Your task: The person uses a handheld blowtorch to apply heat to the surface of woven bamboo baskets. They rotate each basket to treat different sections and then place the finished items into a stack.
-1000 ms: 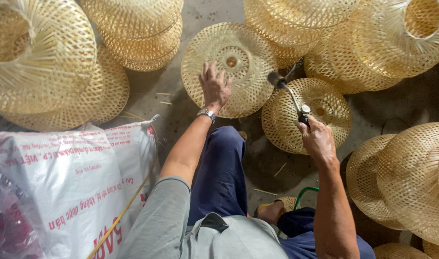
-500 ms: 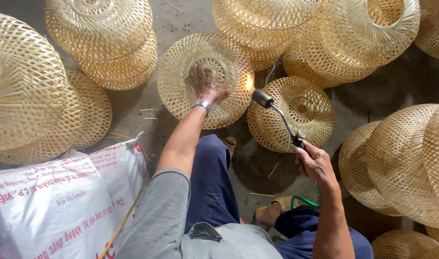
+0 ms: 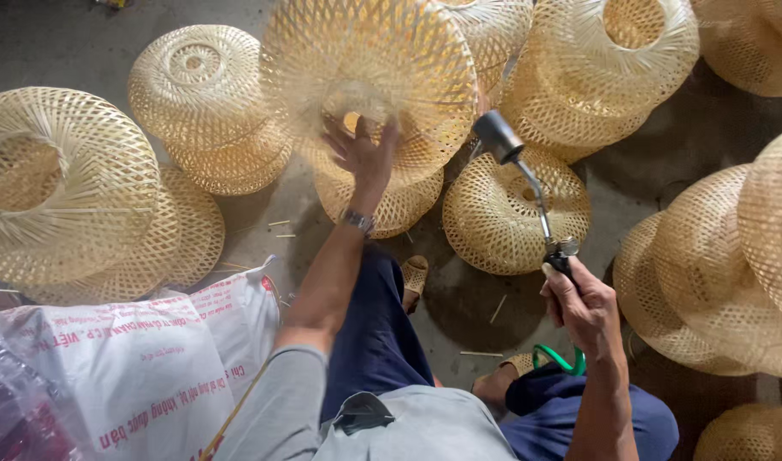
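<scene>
While blurred, the woven shade seemingly hides the left hand's fingertips.

Woven bamboo shades crowd my left hand on every side and a white sack blocks the lower left, leaving only bare floor between my knees open.

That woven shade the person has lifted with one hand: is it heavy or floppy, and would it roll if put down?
The woven shade is probably light: the left hand lifts it alone, fingers at its centre hole. It seems fairly stiff, keeping its dome shape while tilted. Its thin open weave could crush or scorch near the torch in the right hand. Being round, it might roll on edge.
</scene>
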